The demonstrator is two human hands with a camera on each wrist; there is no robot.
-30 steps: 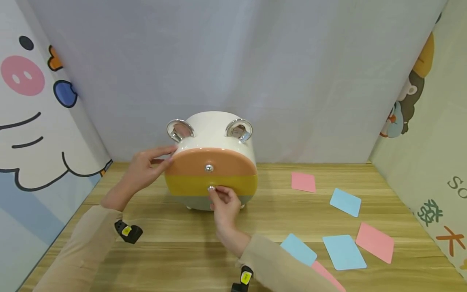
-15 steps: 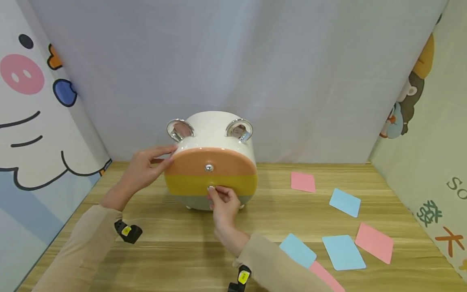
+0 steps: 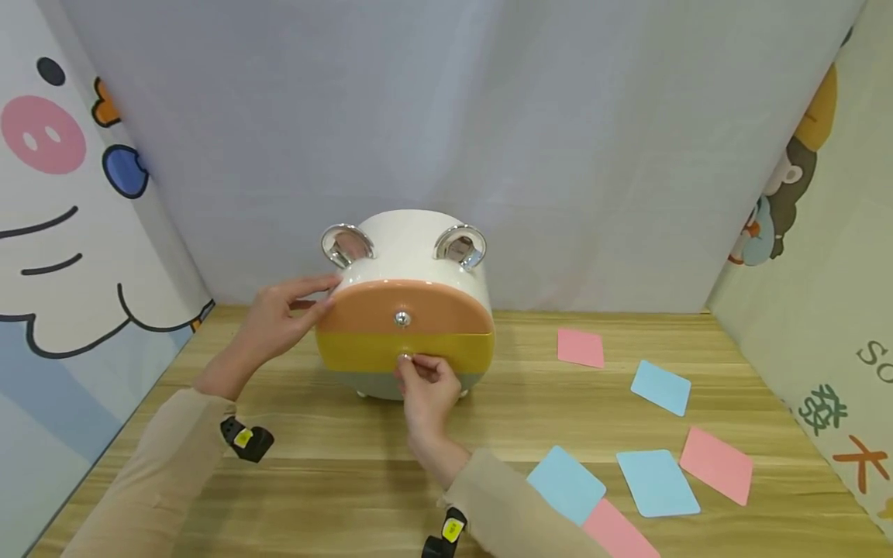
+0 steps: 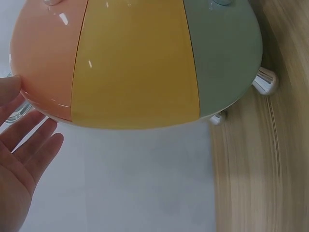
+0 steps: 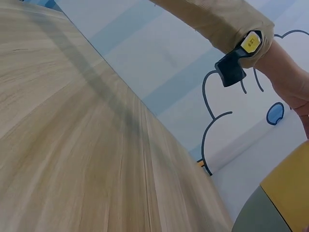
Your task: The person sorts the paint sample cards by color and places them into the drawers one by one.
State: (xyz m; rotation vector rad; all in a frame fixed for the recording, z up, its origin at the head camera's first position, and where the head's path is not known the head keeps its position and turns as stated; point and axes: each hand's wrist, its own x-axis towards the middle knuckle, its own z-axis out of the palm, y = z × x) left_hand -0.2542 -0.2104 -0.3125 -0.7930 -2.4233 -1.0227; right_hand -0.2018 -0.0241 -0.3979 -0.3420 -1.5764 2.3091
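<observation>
White and glossy, a rounded cabinet [image 3: 412, 260] stands on short metal feet [image 4: 265, 81] toward the back of the wood-grained surface [image 3: 314, 496], left of centre from where I'm standing. Two silvery ears [image 3: 347, 245] stick up from its top, and its front is banded in an orange drawer [image 3: 363, 310], a yellow drawer [image 3: 363, 353] and a grey-green drawer [image 3: 363, 381]. The person's left hand [image 3: 282, 314] is spread at the cabinet's upper left edge, thumb by the orange front and fingers reaching along the side. The right hand [image 3: 431, 395] pinches the yellow drawer's knob [image 3: 405, 357] between thumb and fingers; I cannot tell whether that drawer sits quite flush. Off to the right lie a pink card [image 3: 580, 348] at the back, a blue card [image 3: 660, 387] nearer, then another blue one beside a second pink. Closest to the sleeve [image 3: 516, 508], a third blue card [image 3: 567, 486] meets one more pink.
</observation>
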